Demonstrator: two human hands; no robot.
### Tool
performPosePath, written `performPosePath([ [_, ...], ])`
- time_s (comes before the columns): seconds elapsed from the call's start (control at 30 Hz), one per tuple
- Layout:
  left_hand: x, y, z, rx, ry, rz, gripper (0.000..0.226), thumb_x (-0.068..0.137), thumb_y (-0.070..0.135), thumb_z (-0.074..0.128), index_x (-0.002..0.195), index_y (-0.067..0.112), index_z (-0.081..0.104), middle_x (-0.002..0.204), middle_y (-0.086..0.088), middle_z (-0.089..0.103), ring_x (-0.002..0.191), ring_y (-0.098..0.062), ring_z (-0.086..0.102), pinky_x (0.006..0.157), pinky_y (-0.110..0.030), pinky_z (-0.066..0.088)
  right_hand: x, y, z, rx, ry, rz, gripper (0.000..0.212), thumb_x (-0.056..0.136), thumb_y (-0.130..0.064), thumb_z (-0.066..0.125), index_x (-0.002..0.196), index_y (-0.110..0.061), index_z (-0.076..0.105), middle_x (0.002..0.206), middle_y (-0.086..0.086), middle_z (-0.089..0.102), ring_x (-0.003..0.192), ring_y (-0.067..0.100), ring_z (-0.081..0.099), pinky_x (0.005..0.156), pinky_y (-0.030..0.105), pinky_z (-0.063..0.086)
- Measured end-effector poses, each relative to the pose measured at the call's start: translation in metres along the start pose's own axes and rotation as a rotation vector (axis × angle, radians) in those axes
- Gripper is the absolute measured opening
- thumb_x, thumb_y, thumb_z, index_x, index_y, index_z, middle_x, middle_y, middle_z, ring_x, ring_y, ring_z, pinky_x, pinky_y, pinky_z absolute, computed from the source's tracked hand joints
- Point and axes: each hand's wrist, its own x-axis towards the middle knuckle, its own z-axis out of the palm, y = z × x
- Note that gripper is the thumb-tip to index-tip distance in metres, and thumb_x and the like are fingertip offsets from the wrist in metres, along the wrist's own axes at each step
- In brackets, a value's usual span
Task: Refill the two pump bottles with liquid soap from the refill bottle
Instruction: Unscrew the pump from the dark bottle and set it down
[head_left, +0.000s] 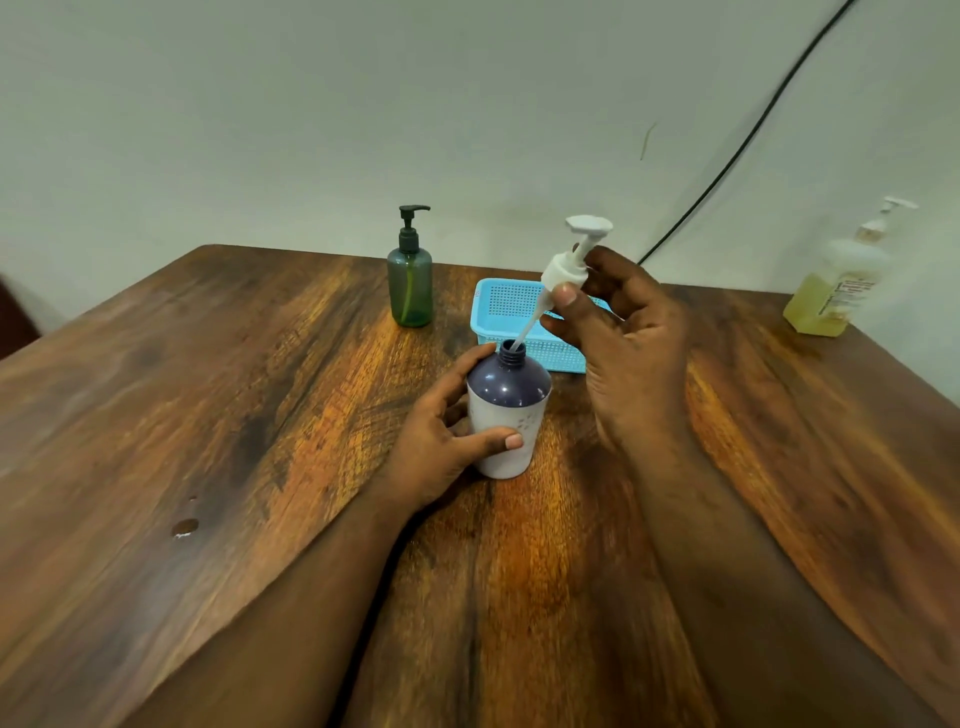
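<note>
A white bottle with a dark purple shoulder (511, 395) stands upright at the table's middle, its threaded neck uncapped. My left hand (441, 441) grips its body from the left. My right hand (623, 332) pinches a white pump head (571, 260) by its collar, tilted above the bottle; the tip of its dip tube is at the open neck. A green translucent pump bottle (410, 286) with a black pump stands farther back on the left. The refill bottle (841, 280), holding yellow liquid under a white pump, stands at the far right edge of the table.
A light blue perforated plastic basket (498, 306) sits just behind the white bottle. The wooden table (208, 415) has a small wet spot (184, 527) on the left. A black cable (727, 166) runs down the wall behind.
</note>
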Motion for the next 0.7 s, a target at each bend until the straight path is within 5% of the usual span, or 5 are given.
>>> performPosePath([
  [0.13, -0.002, 0.0, 0.003, -0.019, 0.025, 0.003, 0.085, 0.071, 0.0, 0.08, 0.138, 0.038, 0.043, 0.138, 0.013, 0.052, 0.122, -0.009, 0.055, 0.092, -0.024, 0.052, 0.003, -0.014, -0.006, 0.028, 0.024, -0.035, 0.028, 0.087, -0.007, 0.066, 0.106, -0.028, 0.063, 0.101, -0.004, 0.07, 0.093, 0.018, 0.071, 0.076, 0.038, 0.059],
  [0.43, -0.003, -0.001, 0.004, -0.007, 0.041, 0.008, 0.085, 0.071, 0.002, 0.08, 0.138, 0.038, 0.042, 0.138, 0.014, 0.051, 0.121, -0.008, 0.054, 0.088, -0.021, 0.052, 0.001, -0.023, -0.021, 0.251, 0.21, 0.009, 0.021, 0.087, -0.002, 0.064, 0.106, -0.01, 0.061, 0.101, 0.013, 0.069, 0.092, 0.027, 0.071, 0.075, 0.035, 0.058],
  [0.63, -0.003, -0.003, 0.003, 0.006, 0.044, 0.018, 0.085, 0.072, 0.001, 0.08, 0.137, 0.04, 0.042, 0.135, 0.017, 0.053, 0.119, -0.003, 0.055, 0.09, -0.02, 0.052, -0.021, -0.031, -0.042, 0.291, 0.221, -0.137, 0.029, 0.082, 0.003, 0.066, 0.099, -0.021, 0.064, 0.096, -0.001, 0.072, 0.096, 0.026, 0.07, 0.08, 0.047, 0.057],
  [0.7, -0.002, -0.004, 0.004, 0.007, 0.043, 0.02, 0.084, 0.072, -0.001, 0.079, 0.135, 0.041, 0.043, 0.135, 0.017, 0.053, 0.117, 0.001, 0.055, 0.088, -0.018, 0.051, -0.035, -0.031, -0.054, 0.111, 0.197, -0.22, 0.035, 0.08, 0.0, 0.07, 0.101, -0.027, 0.065, 0.1, -0.002, 0.072, 0.099, 0.018, 0.069, 0.078, 0.035, 0.058],
])
